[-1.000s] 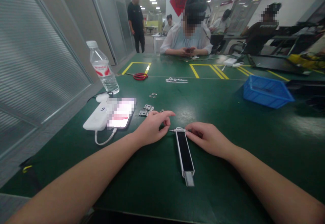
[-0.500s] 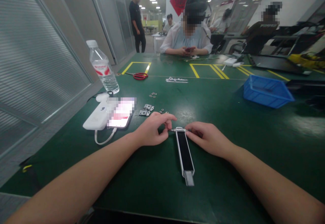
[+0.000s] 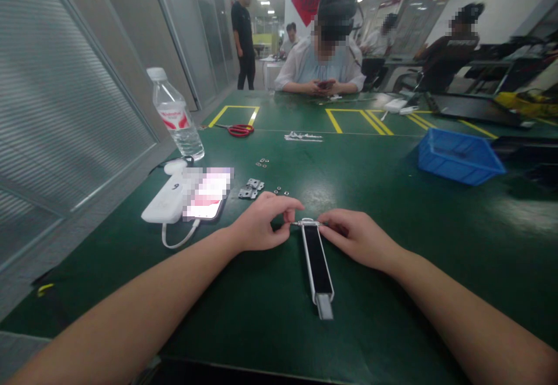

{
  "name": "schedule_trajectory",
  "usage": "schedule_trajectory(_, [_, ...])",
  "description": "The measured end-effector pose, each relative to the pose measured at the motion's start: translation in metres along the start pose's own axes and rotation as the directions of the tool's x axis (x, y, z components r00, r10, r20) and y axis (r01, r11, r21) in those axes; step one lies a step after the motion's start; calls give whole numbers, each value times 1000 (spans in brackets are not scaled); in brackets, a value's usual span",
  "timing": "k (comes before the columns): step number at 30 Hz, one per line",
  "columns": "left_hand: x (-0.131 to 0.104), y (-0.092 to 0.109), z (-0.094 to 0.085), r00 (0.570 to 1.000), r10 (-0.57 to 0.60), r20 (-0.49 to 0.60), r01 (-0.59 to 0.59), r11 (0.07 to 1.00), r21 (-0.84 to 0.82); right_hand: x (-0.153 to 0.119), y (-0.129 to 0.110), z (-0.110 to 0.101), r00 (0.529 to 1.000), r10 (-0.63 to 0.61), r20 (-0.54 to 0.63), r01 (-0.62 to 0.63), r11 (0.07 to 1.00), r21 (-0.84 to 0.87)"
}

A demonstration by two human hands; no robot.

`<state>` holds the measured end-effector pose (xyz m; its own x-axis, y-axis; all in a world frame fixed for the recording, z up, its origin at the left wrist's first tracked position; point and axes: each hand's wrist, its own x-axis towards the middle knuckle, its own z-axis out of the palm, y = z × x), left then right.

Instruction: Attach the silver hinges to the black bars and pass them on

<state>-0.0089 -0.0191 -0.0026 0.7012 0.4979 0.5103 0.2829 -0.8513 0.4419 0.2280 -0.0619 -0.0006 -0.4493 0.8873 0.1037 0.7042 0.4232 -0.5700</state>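
A long, narrow white-framed part with a black face [image 3: 317,263] lies on the green table, a grey tab [image 3: 325,307] sticking out of its near end. Across its far end runs a thin metal rod [image 3: 299,223]. My left hand [image 3: 264,223] is closed, pinching the rod's left end between thumb and fingers, with the index finger stretched above it. On the other side, my right hand [image 3: 361,236] is closed at the rod's right end, its thumb against the frame's edge. The fingers partly hide both rod ends.
Metal brackets [image 3: 250,188], small nuts [image 3: 286,193] and washers [image 3: 262,163] lie beyond my left hand. To the left are a power bank [image 3: 162,202], a phone [image 3: 209,196] and a water bottle [image 3: 178,120]. Red-handled scissors [image 3: 240,131] lie farther back; a blue bin [image 3: 460,158] stands right.
My hands and the white-framed part have hardly moved. In the background, a standing person has shifted slightly to the right.
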Motion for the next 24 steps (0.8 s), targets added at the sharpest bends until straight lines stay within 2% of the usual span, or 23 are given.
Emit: schedule_trajectory(24, [1,3,-1,999,42,10,-42,999,-32,1,0,1,1000,-3,-4,3,1000,-19])
